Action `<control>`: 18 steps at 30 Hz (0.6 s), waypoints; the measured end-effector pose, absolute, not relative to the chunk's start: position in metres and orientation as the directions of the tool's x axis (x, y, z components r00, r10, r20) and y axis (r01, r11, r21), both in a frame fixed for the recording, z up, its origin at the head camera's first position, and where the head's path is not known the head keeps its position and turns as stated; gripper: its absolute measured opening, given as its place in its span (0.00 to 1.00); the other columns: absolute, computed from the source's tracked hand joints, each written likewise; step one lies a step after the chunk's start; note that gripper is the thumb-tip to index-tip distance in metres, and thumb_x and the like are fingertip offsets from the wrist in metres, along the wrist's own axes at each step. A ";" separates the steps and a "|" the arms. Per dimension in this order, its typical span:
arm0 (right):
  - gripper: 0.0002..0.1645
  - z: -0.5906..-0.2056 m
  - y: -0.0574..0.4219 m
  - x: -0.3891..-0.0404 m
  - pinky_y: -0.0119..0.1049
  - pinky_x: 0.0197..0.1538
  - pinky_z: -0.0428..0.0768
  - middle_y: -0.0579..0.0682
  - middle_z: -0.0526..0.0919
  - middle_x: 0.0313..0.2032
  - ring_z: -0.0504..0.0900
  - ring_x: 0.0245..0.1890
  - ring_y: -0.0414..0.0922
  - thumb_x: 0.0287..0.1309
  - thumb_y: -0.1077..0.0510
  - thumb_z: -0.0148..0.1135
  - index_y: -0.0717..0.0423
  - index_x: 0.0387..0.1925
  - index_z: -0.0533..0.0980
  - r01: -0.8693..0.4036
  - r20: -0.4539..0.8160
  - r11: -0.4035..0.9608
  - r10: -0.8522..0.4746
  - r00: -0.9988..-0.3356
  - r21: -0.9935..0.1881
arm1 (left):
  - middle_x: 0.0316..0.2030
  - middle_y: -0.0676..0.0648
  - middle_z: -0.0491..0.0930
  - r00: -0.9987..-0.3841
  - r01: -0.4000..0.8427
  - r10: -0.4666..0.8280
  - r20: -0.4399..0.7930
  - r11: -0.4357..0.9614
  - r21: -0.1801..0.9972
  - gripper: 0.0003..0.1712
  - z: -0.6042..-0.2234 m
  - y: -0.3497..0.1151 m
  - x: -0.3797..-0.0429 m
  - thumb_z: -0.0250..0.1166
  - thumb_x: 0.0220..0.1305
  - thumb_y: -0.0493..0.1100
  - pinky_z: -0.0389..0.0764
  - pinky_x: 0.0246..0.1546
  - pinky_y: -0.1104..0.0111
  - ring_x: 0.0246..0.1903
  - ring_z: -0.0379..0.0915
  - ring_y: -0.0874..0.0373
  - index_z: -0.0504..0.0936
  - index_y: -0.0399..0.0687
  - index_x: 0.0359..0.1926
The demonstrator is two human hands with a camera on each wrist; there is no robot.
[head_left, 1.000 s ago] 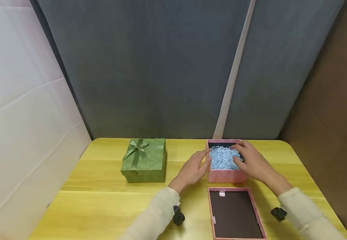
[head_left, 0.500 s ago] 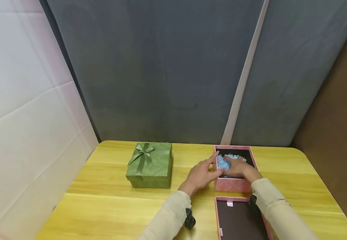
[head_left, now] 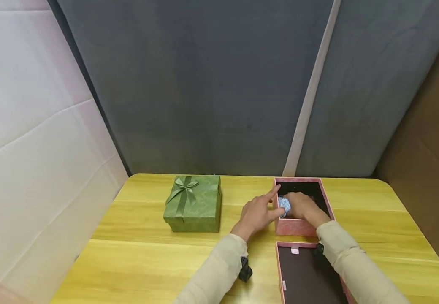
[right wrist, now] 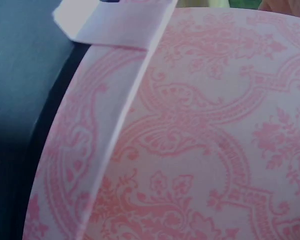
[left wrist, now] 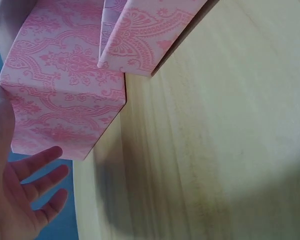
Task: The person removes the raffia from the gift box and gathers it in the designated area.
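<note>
A pink patterned box (head_left: 295, 228) stands uncovered towards the back right of the table. Down inside it is my right hand (head_left: 299, 205), gripping a bunch of blue shredded paper (head_left: 284, 206) against the left inner side; its fingertips are hidden. My left hand (head_left: 258, 214) lies along the box's left wall, thumb and index finger stretched at the rim. In the left wrist view the remaining fingers (left wrist: 45, 185) of that hand are spread and hold nothing. Only patterned cardboard shows in the right wrist view, with the right hand itself out of sight.
The pink box lid (head_left: 312, 274) lies upturned in front of the box, beneath my right forearm. To the left stands a closed green gift box (head_left: 194, 207) with a ribbon bow. A grey partition (head_left: 204, 84) rises behind the wooden table (head_left: 147, 261).
My right hand has gone down into the box and bunched up the blue paper, which had been spread across it. The left hand has stayed at the left rim. The view has shifted slightly.
</note>
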State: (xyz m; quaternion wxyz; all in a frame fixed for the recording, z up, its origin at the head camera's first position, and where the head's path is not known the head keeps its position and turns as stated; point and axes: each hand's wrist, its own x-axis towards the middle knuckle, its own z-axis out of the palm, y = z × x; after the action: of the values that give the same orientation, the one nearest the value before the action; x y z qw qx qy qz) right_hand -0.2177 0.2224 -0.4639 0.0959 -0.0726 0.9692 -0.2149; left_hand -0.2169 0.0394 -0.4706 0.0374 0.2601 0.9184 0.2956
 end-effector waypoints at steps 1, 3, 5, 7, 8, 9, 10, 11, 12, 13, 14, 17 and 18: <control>0.21 -0.464 0.224 -0.217 0.59 0.54 0.82 0.58 0.86 0.41 0.82 0.37 0.52 0.57 0.57 0.74 0.61 0.51 0.84 -0.085 -0.131 0.902 -0.154 -0.979 -0.424 | 0.54 0.46 0.85 -0.860 0.459 0.504 0.082 0.693 0.556 0.44 -0.470 0.041 -0.217 0.62 0.67 0.61 0.79 0.43 0.63 0.39 0.77 0.55 0.58 0.69 0.81; 0.21 -0.462 0.227 -0.214 0.59 0.53 0.82 0.58 0.86 0.40 0.81 0.36 0.52 0.55 0.58 0.74 0.61 0.51 0.84 -0.080 -0.066 0.909 -0.117 -0.991 -0.410 | 0.55 0.46 0.85 -0.858 0.464 0.509 0.073 0.705 0.536 0.43 -0.469 0.043 -0.217 0.63 0.68 0.62 0.78 0.44 0.62 0.39 0.77 0.55 0.58 0.69 0.81; 0.24 -0.456 0.231 -0.211 0.60 0.53 0.82 0.61 0.86 0.43 0.82 0.38 0.55 0.53 0.61 0.75 0.63 0.53 0.82 -0.089 -0.007 0.908 -0.100 -0.995 -0.410 | 0.56 0.46 0.85 -0.856 0.472 0.512 0.070 0.719 0.510 0.43 -0.469 0.044 -0.217 0.63 0.69 0.63 0.79 0.46 0.61 0.42 0.78 0.55 0.59 0.68 0.81; 0.27 -0.445 0.235 -0.210 0.62 0.54 0.81 0.65 0.85 0.47 0.83 0.42 0.60 0.53 0.64 0.74 0.67 0.56 0.81 -0.106 0.060 0.903 -0.089 -0.994 -0.416 | 0.56 0.47 0.85 -0.858 0.469 0.510 0.061 0.731 0.495 0.43 -0.469 0.045 -0.216 0.63 0.69 0.63 0.79 0.48 0.60 0.46 0.80 0.53 0.59 0.67 0.81; 0.28 -0.437 0.238 -0.210 0.63 0.55 0.80 0.67 0.84 0.50 0.83 0.45 0.62 0.53 0.66 0.73 0.68 0.57 0.80 -0.120 0.102 0.900 -0.084 -0.991 -0.418 | 0.56 0.47 0.85 -0.859 0.468 0.508 0.060 0.734 0.493 0.43 -0.469 0.044 -0.216 0.63 0.69 0.63 0.80 0.49 0.59 0.47 0.80 0.53 0.60 0.66 0.81; 0.29 -0.428 0.241 -0.210 0.64 0.55 0.79 0.69 0.83 0.52 0.82 0.48 0.65 0.53 0.67 0.72 0.69 0.58 0.79 -0.128 0.142 0.899 -0.075 -0.987 -0.419 | 0.55 0.47 0.85 -0.861 0.466 0.506 0.060 0.736 0.491 0.43 -0.469 0.044 -0.217 0.62 0.69 0.63 0.80 0.49 0.59 0.48 0.80 0.52 0.60 0.66 0.81; 0.30 -0.418 0.245 -0.211 0.65 0.56 0.78 0.71 0.82 0.54 0.81 0.51 0.67 0.53 0.68 0.70 0.70 0.60 0.78 -0.136 0.180 0.896 -0.064 -0.982 -0.422 | 0.55 0.48 0.85 -0.862 0.464 0.503 0.060 0.737 0.491 0.43 -0.468 0.044 -0.217 0.62 0.69 0.62 0.80 0.49 0.59 0.48 0.80 0.52 0.60 0.66 0.81; 0.31 -0.408 0.249 -0.211 0.66 0.57 0.76 0.72 0.80 0.57 0.80 0.54 0.69 0.54 0.69 0.69 0.71 0.62 0.76 -0.139 0.211 0.895 -0.051 -0.976 -0.424 | 0.55 0.48 0.85 -0.864 0.460 0.500 0.060 0.737 0.495 0.43 -0.467 0.044 -0.218 0.62 0.69 0.62 0.80 0.49 0.59 0.48 0.80 0.52 0.59 0.66 0.81; 0.31 -0.398 0.255 -0.213 0.67 0.57 0.75 0.73 0.79 0.57 0.79 0.55 0.71 0.54 0.70 0.66 0.72 0.62 0.76 -0.141 0.241 0.898 -0.040 -0.970 -0.418 | 0.55 0.48 0.85 -0.866 0.459 0.496 0.063 0.737 0.497 0.43 -0.467 0.043 -0.218 0.62 0.69 0.62 0.79 0.50 0.59 0.48 0.80 0.52 0.59 0.66 0.81; 0.31 -0.390 0.262 -0.213 0.68 0.57 0.74 0.74 0.78 0.58 0.78 0.55 0.72 0.54 0.71 0.64 0.73 0.62 0.75 -0.137 0.261 0.900 -0.027 -0.965 -0.415 | 0.55 0.49 0.85 -0.867 0.458 0.495 0.066 0.736 0.498 0.43 -0.466 0.043 -0.218 0.62 0.69 0.62 0.79 0.50 0.59 0.48 0.81 0.52 0.59 0.67 0.81; 0.32 -0.382 0.270 -0.213 0.69 0.57 0.73 0.75 0.78 0.58 0.77 0.56 0.73 0.54 0.71 0.62 0.73 0.63 0.74 -0.131 0.277 0.902 -0.013 -0.961 -0.411 | 0.55 0.49 0.85 -0.867 0.457 0.494 0.064 0.737 0.498 0.43 -0.466 0.042 -0.218 0.62 0.69 0.62 0.79 0.50 0.59 0.48 0.80 0.53 0.58 0.68 0.81; 0.36 -0.370 0.298 -0.209 0.71 0.59 0.71 0.78 0.73 0.62 0.73 0.58 0.75 0.54 0.72 0.59 0.74 0.67 0.69 -0.067 0.251 0.902 0.047 -0.967 -0.427 | 0.54 0.48 0.86 -0.865 0.459 0.497 0.066 0.732 0.503 0.43 -0.464 0.041 -0.217 0.62 0.68 0.61 0.78 0.49 0.59 0.46 0.80 0.53 0.58 0.67 0.81; 0.37 -0.369 0.307 -0.206 0.72 0.60 0.70 0.79 0.71 0.63 0.72 0.59 0.76 0.55 0.71 0.59 0.75 0.68 0.68 -0.037 0.231 0.899 0.072 -0.970 -0.436 | 0.54 0.48 0.86 -0.864 0.461 0.500 0.065 0.732 0.501 0.44 -0.464 0.041 -0.216 0.62 0.68 0.61 0.78 0.48 0.60 0.46 0.80 0.53 0.58 0.67 0.81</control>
State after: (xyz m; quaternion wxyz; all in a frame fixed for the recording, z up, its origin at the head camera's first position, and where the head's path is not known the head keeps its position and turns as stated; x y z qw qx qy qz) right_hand -0.2059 0.3074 -0.3693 -0.1216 0.0089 0.9668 -0.2246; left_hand -0.2162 0.0407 -0.4642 0.0373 0.2583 0.9299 0.2593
